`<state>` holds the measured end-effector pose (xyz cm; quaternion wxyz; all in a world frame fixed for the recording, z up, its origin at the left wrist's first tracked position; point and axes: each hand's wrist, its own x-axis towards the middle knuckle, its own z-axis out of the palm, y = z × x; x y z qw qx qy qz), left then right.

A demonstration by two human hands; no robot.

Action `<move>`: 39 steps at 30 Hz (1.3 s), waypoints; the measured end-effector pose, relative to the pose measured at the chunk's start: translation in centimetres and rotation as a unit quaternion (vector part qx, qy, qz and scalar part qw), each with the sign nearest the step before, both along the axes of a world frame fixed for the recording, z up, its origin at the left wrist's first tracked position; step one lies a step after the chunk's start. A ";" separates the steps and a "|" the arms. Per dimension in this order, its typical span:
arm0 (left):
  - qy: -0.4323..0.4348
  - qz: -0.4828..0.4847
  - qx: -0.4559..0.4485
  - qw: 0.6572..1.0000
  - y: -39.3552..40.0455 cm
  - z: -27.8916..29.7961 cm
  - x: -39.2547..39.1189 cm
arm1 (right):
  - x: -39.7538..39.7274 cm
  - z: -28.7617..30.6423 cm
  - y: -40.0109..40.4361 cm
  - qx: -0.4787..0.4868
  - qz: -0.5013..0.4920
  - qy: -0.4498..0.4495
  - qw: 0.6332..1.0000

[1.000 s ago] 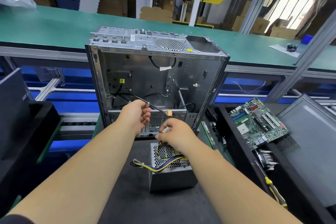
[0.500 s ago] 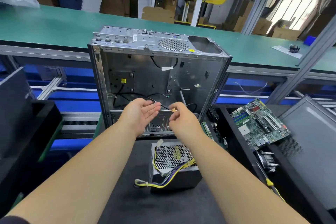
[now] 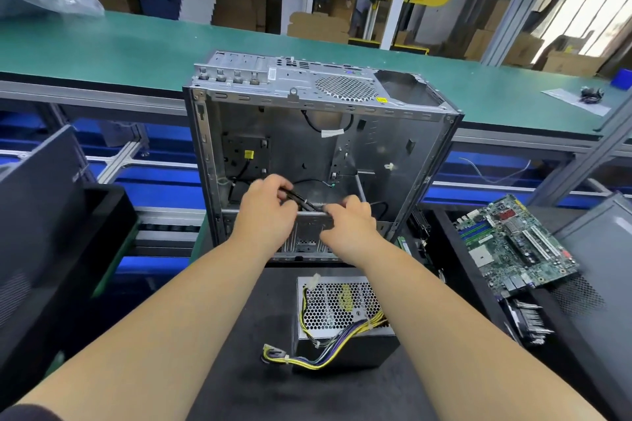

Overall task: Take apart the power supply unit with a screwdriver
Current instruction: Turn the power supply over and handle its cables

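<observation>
The power supply unit [image 3: 342,311], a grey metal box with a perforated top and a yellow, black and purple wire bundle, lies on the dark mat near me. Behind it stands an open silver computer case [image 3: 307,133] with its side off. Both hands are at the case's lower front rail. My left hand [image 3: 265,212] grips a black cable [image 3: 306,203] that runs from inside the case. My right hand [image 3: 349,227] pinches the other end of the same cable, close to the left hand. No screwdriver is in view.
A green motherboard [image 3: 513,246] lies in a black tray on the right, beside a grey side panel [image 3: 602,270]. A dark panel [image 3: 37,202] leans at the left. A green conveyor belt [image 3: 136,51] runs behind the case.
Both hands rose from near the power supply unit to the case's lower rail. They opened briefly, then closed on the black cable. The view shifted, showing the power supply unit lower in frame.
</observation>
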<state>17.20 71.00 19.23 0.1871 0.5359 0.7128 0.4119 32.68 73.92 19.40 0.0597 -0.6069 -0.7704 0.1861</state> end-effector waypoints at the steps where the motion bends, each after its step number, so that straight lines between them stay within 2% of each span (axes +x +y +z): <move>1: 0.110 -0.018 0.024 0.993 -0.1 -0.3 -0.4 | 0.1 0.0 0.0 -0.001 0.001 0.002 1.000; 3: 0.266 -0.070 0.006 0.961 0.0 -0.8 -0.7 | 0.2 0.1 0.2 -0.008 -0.003 0.026 1.000; 4: 0.302 -0.090 -0.022 0.949 0.1 -1.0 -0.6 | 0.3 0.1 0.2 -0.014 -0.004 0.044 0.999; 6: 0.341 -0.089 -0.065 0.933 0.0 -1.6 -0.1 | 0.6 0.2 0.1 -0.022 -0.002 0.077 0.997; 9: 0.391 -0.040 -0.054 0.918 -0.4 -2.4 0.4 | 1.4 0.4 -0.4 -0.025 -0.004 0.117 0.993; 11: 0.404 -0.054 -0.059 0.911 -0.1 -2.2 0.5 | 2.0 0.6 -0.7 -0.024 -0.008 0.149 0.988; 14: 0.339 -0.098 -0.075 0.933 0.0 -1.1 0.4 | 3.0 0.9 -1.3 -0.014 -0.007 0.185 0.983; 17: 0.256 -0.129 0.006 0.958 -1.3 -0.8 0.1 | 4.3 0.9 -1.9 -0.027 -0.023 0.231 0.972; 20: 0.160 -0.179 0.073 0.968 -3.2 -1.5 -0.1 | 5.7 0.6 -2.8 -0.041 -0.053 0.277 0.959; 26: -0.067 -0.221 -0.014 0.973 -5.9 -4.6 0.2 | 8.1 -0.3 -4.9 -0.061 -0.099 0.289 0.950; 29: -0.135 -0.225 -0.056 0.963 -7.2 -5.7 0.1 | 9.0 -0.7 -6.0 -0.084 -0.105 0.304 0.943; 32: -0.173 -0.226 -0.064 0.956 -8.7 -6.0 0.0 | 9.9 -1.4 -6.9 -0.112 -0.087 0.338 0.931; 34: -0.167 -0.260 -0.054 0.949 -9.8 -5.9 0.0 | 10.5 -2.0 -7.6 -0.138 -0.077 0.353 0.922; 37: -0.078 -0.323 -0.053 0.942 -11.2 -5.4 0.9 | 11.2 -2.9 -8.2 -0.170 -0.050 0.366 0.914; 39: -0.021 -0.328 -0.077 0.941 -12.0 -4.9 1.7 | 11.6 -3.2 -8.3 -0.175 -0.025 0.365 0.914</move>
